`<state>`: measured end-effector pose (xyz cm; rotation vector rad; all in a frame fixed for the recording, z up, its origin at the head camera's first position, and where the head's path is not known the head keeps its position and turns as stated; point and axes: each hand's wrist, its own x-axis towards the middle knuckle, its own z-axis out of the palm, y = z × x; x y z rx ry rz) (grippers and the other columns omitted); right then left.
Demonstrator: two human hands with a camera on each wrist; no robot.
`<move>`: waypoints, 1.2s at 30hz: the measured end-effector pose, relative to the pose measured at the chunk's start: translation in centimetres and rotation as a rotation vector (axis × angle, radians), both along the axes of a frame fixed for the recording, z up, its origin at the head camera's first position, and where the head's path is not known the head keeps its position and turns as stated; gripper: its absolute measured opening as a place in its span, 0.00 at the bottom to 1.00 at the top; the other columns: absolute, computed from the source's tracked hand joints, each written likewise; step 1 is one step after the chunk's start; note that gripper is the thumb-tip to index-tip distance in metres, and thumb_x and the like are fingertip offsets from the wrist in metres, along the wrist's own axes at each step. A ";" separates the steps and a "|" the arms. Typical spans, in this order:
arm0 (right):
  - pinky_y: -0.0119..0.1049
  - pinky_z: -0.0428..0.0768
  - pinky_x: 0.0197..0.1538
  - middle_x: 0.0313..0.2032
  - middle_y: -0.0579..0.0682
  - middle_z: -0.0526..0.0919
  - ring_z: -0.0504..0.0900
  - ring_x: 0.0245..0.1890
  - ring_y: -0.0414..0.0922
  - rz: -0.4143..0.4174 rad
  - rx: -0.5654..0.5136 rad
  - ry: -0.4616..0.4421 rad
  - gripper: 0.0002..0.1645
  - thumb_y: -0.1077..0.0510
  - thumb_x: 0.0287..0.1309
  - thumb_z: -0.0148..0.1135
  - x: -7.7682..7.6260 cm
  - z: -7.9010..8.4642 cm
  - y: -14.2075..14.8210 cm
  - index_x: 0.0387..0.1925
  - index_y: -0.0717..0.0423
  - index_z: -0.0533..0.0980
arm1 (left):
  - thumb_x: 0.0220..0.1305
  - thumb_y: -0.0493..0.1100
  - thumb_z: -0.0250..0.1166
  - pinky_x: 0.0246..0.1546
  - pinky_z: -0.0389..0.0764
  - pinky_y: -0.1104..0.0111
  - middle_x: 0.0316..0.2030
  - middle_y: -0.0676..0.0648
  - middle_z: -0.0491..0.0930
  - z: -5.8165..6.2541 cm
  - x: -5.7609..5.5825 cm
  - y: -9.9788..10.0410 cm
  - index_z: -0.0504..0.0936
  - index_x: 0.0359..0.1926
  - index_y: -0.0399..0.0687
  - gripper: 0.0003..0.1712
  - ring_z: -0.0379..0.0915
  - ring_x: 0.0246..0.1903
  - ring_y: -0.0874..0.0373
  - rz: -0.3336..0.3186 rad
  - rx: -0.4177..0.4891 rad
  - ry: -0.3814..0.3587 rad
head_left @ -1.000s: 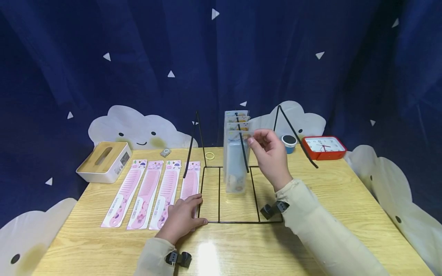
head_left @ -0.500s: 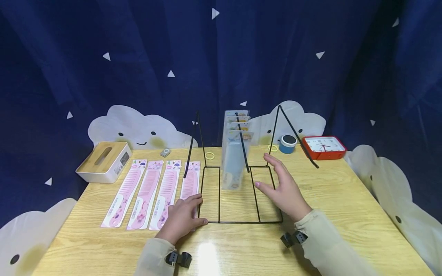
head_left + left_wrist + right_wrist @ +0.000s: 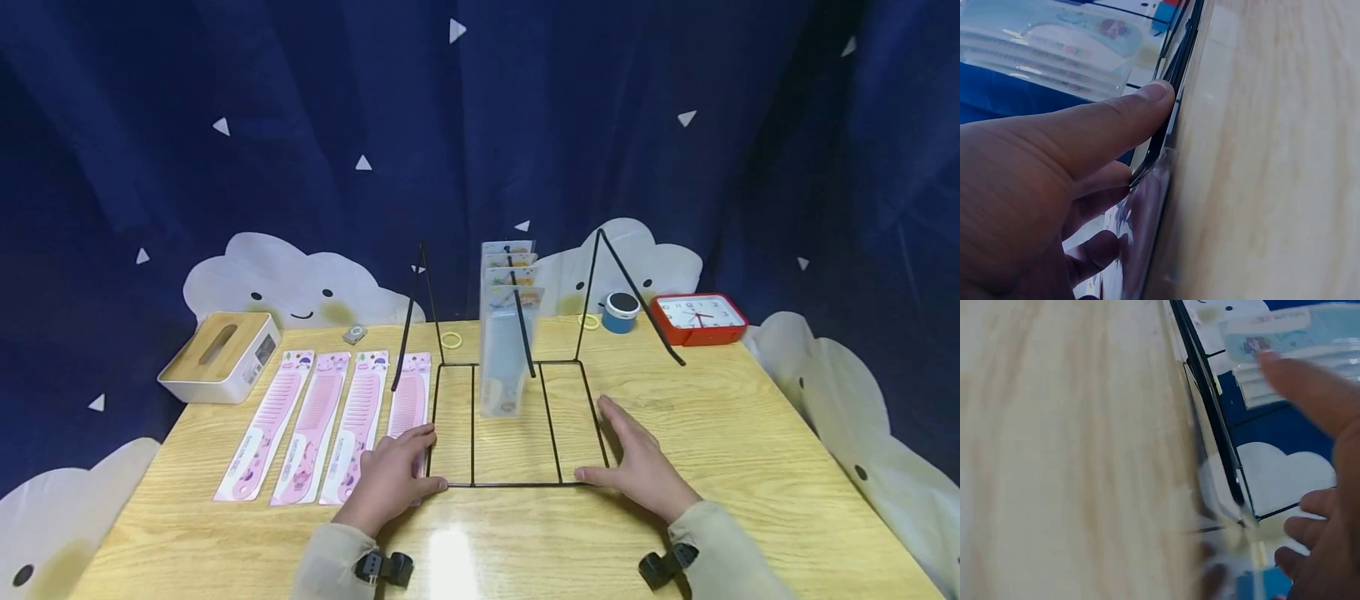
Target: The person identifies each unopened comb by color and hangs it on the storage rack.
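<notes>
A black wire rack (image 3: 517, 484) stands on the table, with long arms sloping forward. From its middle arm hang several light blue combs (image 3: 501, 354) in clear packs, one behind another. My left hand (image 3: 390, 475) rests at the rack's front left corner. In the left wrist view its thumb touches the front bar, with the fingers beside the corner. At the opposite front corner is my right hand (image 3: 641, 471), thumb and fingers spread apart, with nothing held. Several packaged pink combs (image 3: 307, 433) lie in a row left of the rack, the rightmost partly under my left hand.
A tissue box (image 3: 221, 354) with a wooden lid sits at the back left, near a small grey gadget (image 3: 354, 334). Behind the rack lie two yellow rings (image 3: 451, 340). A blue and white round container (image 3: 621, 313) and a red clock (image 3: 697, 319) are at the back right.
My right hand has left the front hanging comb pack and moved down and right to the rack's front right corner. The hanging pack swung slightly left. My left hand stays in place.
</notes>
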<state>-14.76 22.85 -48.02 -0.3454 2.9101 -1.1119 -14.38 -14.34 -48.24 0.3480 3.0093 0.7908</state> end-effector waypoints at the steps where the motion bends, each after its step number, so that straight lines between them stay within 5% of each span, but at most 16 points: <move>1: 0.67 0.52 0.69 0.75 0.65 0.54 0.54 0.73 0.67 0.006 0.025 -0.004 0.73 0.33 0.41 0.79 0.0 -0.2 0.2 0.77 0.62 0.51 | 0.45 0.57 0.80 0.41 0.65 0.57 0.68 0.54 0.72 0.0 0.0 0.0 0.80 0.63 0.48 0.43 0.70 0.49 0.52 0.000 -0.001 -0.003; 9: 0.65 0.44 0.69 0.73 0.65 0.61 0.53 0.74 0.64 0.024 0.122 -0.006 0.71 0.30 0.38 0.78 0.2 -0.8 1.1 0.75 0.65 0.58 | 0.47 0.56 0.80 0.40 0.64 0.56 0.68 0.54 0.71 0.5 -0.3 0.5 0.79 0.64 0.47 0.43 0.70 0.46 0.54 -0.021 0.003 -0.024; 14: 0.66 0.44 0.69 0.73 0.64 0.61 0.54 0.74 0.64 0.014 0.111 -0.006 0.71 0.29 0.38 0.77 0.4 -1.0 0.9 0.74 0.65 0.59 | 0.52 0.56 0.77 0.49 0.67 0.48 0.65 0.50 0.75 1.2 -1.3 -0.2 0.79 0.63 0.48 0.39 0.73 0.53 0.48 -0.019 0.053 -0.055; 17: 0.66 0.44 0.69 0.73 0.63 0.61 0.53 0.74 0.64 0.012 0.102 -0.010 0.71 0.29 0.39 0.77 0.5 -1.0 0.6 0.74 0.64 0.59 | 0.59 0.53 0.73 0.58 0.70 0.45 0.60 0.44 0.79 1.9 -3.3 -1.3 0.79 0.63 0.46 0.34 0.75 0.56 0.42 0.010 0.144 -0.098; 22: 0.66 0.44 0.69 0.74 0.62 0.61 0.53 0.74 0.63 0.023 0.096 -0.006 0.70 0.29 0.39 0.77 0.3 -1.2 0.4 0.74 0.63 0.59 | 0.68 0.48 0.66 0.60 0.71 0.46 0.59 0.37 0.79 3.0 -8.4 -3.2 0.76 0.64 0.40 0.28 0.75 0.58 0.38 0.088 0.212 -0.140; 28: 0.66 0.45 0.68 0.73 0.62 0.62 0.54 0.74 0.63 0.025 0.098 0.009 0.69 0.29 0.39 0.77 0.2 -1.4 0.4 0.74 0.64 0.61 | 0.69 0.44 0.64 0.64 0.66 0.44 0.65 0.33 0.72 1.4 -13.9 -4.7 0.69 0.69 0.37 0.31 0.66 0.65 0.35 0.121 0.154 -0.125; 36: 0.66 0.46 0.68 0.73 0.62 0.63 0.55 0.74 0.63 0.024 0.095 0.026 0.69 0.29 0.40 0.77 0.1 -1.5 0.6 0.74 0.64 0.61 | 0.65 0.44 0.68 0.63 0.68 0.44 0.61 0.33 0.76 0.2 -17.6 -4.9 0.69 0.70 0.38 0.35 0.69 0.63 0.35 0.083 0.024 -0.206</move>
